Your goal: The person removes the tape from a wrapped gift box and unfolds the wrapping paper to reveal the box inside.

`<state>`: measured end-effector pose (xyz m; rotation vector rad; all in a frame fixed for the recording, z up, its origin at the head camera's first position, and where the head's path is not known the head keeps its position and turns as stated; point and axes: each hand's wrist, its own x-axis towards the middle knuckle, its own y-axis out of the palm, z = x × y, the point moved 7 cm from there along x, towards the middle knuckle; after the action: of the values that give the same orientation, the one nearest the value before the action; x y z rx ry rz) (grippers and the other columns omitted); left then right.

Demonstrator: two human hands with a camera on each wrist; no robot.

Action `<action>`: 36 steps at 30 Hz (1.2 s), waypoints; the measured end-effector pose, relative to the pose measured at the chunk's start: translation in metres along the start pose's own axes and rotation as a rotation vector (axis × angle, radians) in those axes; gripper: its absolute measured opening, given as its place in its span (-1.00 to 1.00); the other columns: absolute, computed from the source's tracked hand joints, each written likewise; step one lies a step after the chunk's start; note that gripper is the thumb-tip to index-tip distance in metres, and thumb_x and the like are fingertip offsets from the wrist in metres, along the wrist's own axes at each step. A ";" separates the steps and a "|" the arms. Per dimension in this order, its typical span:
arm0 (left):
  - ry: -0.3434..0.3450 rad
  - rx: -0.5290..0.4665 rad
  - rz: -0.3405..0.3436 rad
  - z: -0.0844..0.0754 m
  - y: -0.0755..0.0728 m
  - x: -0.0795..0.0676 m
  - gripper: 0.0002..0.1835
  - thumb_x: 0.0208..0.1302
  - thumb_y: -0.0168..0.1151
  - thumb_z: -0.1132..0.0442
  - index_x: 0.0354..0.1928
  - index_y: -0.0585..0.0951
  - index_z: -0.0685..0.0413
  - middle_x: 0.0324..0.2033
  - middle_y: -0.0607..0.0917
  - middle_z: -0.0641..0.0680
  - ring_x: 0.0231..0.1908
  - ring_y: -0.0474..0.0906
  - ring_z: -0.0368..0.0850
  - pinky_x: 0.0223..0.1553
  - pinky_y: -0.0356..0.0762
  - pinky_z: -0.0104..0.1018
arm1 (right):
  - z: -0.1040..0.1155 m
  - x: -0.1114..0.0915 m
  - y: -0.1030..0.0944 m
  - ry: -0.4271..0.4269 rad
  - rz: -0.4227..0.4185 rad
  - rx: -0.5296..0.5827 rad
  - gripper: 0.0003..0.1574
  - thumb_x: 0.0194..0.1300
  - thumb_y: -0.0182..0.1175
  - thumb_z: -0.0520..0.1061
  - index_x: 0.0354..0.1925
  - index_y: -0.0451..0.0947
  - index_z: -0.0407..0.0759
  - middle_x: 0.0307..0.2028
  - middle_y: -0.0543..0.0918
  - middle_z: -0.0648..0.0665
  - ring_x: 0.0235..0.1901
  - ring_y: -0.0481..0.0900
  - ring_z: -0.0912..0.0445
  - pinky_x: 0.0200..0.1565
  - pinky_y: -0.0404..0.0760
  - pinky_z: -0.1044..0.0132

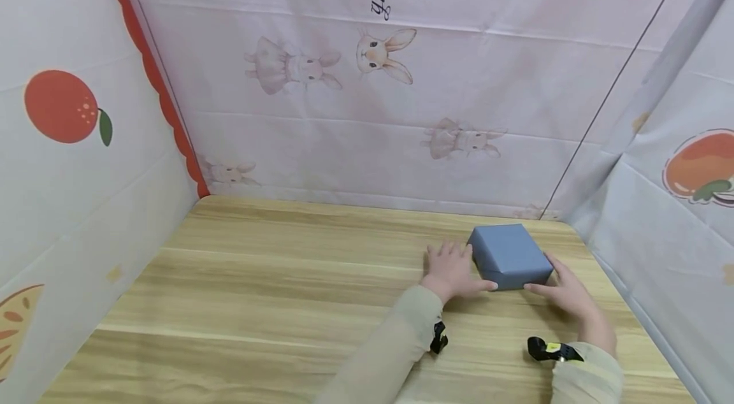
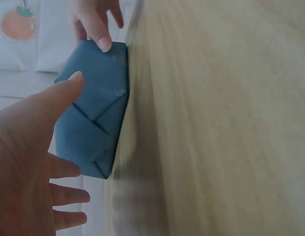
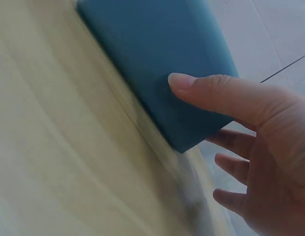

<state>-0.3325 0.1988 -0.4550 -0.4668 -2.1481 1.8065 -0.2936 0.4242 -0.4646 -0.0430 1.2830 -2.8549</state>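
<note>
Past our sleeves [image 1: 390, 346], our left hand [image 1: 453, 273] is lying wide, fingers spread beside the box [image 1: 510, 251], thumb reaching its near left corner; we are not managing to tell if it is touching. Our right hand [image 1: 568, 292] is also standing wide, thumb resting on the box's front, fingers spreading by its right side. Between them, the box is sitting toward the far right of the table [image 1: 258, 302]. Behind, a rabbit-print sheet [image 1: 315, 155] is hanging.

You've got one blue box [image 1: 510, 251], two hands [image 1: 450, 271], two sleeves [image 1: 395, 340], one table [image 1: 258, 276], three printed walls [image 1: 344, 168].
</note>
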 end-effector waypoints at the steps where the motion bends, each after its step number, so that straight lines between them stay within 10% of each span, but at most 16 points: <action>1: 0.002 0.010 0.001 -0.001 0.000 0.001 0.07 0.00 -0.11 -0.68 0.49 0.18 -0.26 0.47 0.23 -0.09 0.50 0.09 -0.04 0.41 0.11 0.19 | 0.000 0.001 0.001 -0.006 -0.002 0.009 0.28 0.15 0.39 0.01 0.51 -0.20 -0.35 0.41 0.01 -0.61 0.37 -0.08 -0.57 0.25 -0.04 -0.51; 36: 0.070 0.176 -0.008 0.007 -0.003 0.005 0.06 0.09 -0.23 -0.66 0.40 0.33 -0.01 0.29 0.50 -0.06 0.25 0.43 -0.12 0.21 0.40 -0.14 | 0.038 0.009 0.018 -0.041 -0.066 -0.178 0.06 0.16 0.37 0.19 0.36 0.25 -0.42 0.28 0.36 -0.54 0.28 0.27 -0.47 0.25 0.23 -0.36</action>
<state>-0.3400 0.1940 -0.4533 -0.4712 -1.9212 1.9246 -0.3018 0.3834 -0.4530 -0.1470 1.5512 -2.7675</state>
